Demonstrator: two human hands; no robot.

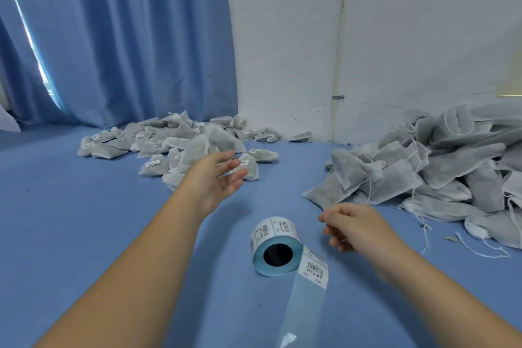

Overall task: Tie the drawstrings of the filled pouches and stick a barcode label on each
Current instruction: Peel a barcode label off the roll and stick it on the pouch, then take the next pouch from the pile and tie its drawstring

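Both hands are empty, fingers spread: left hand before the labelled pouches; untied pouches beyond the right hand look soft and light, best gripped at the drawstring neck.

A roll of labels lies on the table at lower centre. Labelled pouches are heaped at centre left, more pouches at right, a curtain behind.
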